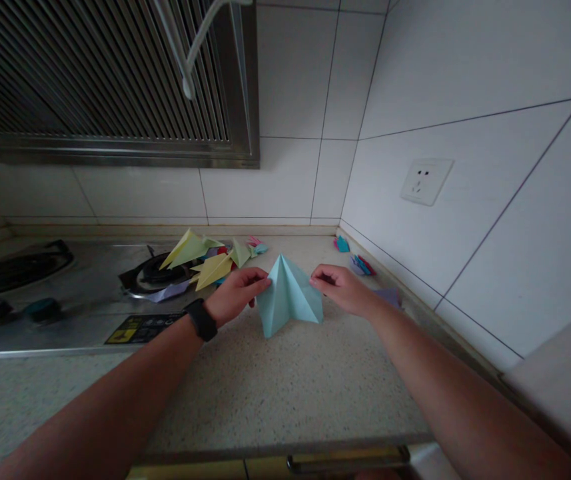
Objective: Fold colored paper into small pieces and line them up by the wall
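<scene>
A light blue sheet of folded paper (292,300) stands creased between my hands, its peak pointing away from me. My left hand (239,292), with a black watch at the wrist, pinches the paper's left edge. The right edge is pinched between thumb and fingers of my right hand (340,285). Just beyond my left hand lie yellow and green folded papers (214,269), partly over the stove. Past my right hand, small folded papers in blue and red (362,265) rest near the wall, and a purple paper (389,297) is partly hidden by my right forearm.
A gas stove (90,293) with burners and knobs takes up the left. Above it hangs a range hood (115,87). The speckled countertop (285,393) meets a tiled wall with a socket (426,181) at the right. A drawer handle (348,461) shows below the front edge.
</scene>
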Demonstrator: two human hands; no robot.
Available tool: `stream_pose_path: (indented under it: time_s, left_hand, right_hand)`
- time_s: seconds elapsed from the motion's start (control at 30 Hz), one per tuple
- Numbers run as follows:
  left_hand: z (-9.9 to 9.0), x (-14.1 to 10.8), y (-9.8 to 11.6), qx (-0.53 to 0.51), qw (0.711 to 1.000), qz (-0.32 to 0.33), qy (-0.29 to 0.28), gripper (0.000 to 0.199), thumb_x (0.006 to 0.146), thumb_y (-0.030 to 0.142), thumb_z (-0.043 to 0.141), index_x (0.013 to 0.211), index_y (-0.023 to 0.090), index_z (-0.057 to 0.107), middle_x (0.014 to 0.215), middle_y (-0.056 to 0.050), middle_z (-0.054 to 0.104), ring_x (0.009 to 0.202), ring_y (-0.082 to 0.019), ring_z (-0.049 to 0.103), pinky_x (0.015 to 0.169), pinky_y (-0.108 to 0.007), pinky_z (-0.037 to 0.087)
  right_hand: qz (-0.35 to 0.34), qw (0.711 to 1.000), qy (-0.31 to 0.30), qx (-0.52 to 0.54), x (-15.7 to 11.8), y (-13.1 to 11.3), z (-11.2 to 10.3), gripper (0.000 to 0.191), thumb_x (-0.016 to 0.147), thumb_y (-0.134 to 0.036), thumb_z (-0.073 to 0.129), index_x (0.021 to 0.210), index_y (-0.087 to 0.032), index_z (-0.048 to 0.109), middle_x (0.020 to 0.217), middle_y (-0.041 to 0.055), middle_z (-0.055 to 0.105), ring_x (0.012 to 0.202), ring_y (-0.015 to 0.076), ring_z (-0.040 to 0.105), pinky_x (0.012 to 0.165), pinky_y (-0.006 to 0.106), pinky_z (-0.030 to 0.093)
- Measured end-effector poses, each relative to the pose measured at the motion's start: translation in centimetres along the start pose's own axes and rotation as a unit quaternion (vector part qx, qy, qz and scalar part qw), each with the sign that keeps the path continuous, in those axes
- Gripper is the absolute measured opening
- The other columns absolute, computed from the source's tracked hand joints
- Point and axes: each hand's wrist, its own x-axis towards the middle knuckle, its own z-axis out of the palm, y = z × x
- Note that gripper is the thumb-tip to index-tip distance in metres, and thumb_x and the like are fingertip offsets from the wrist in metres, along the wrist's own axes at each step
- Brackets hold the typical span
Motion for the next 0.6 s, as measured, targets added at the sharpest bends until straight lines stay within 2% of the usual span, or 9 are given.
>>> stream_pose_path:
  time_s: [0.6]
  left_hand:
    - [0.04, -0.03, 0.11, 0.003, 1.0, -0.001, 0.005, 0.029, 0.084, 0.044, 0.056, 0.087, 0.015, 0.059, 0.072, 0.002, 0.049, 0.056, -0.009, 0.046, 0.048, -0.02, 0.042]
  right_hand:
    - [0.006, 1.0, 0.0, -0.007, -0.04, 0.02, -0.07, 0.027, 0.087, -0.043, 0.051, 0.078, -0.018, 0.058, 0.066, -0.002, 0.047, 0.061, 0.0121, 0.041, 0.056, 0.025, 0.031]
